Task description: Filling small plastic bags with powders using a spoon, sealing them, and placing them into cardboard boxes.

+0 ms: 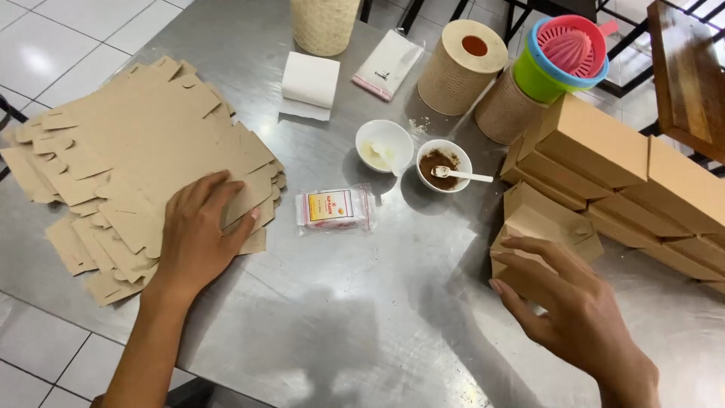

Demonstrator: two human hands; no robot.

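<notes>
My left hand [198, 234] lies flat, fingers spread, on a loose pile of flat brown cardboard box blanks [128, 151] at the left of the steel table [340, 317]. It grips nothing. My right hand [563, 302] hovers open at the right, fingers apart, just beside a folded brown cardboard box [547, 219] at the front of a stack of assembled boxes [627, 159]. I cannot tell whether the fingertips touch that box.
Between the hands lies a small clear packet with a red and yellow label [332, 208]. Behind it stand two white bowls, one pale [384, 145], one with brown powder and a spoon [444, 164]. Farther back: napkins [310, 81], paper rolls [462, 66], a plastic juicer [563, 57].
</notes>
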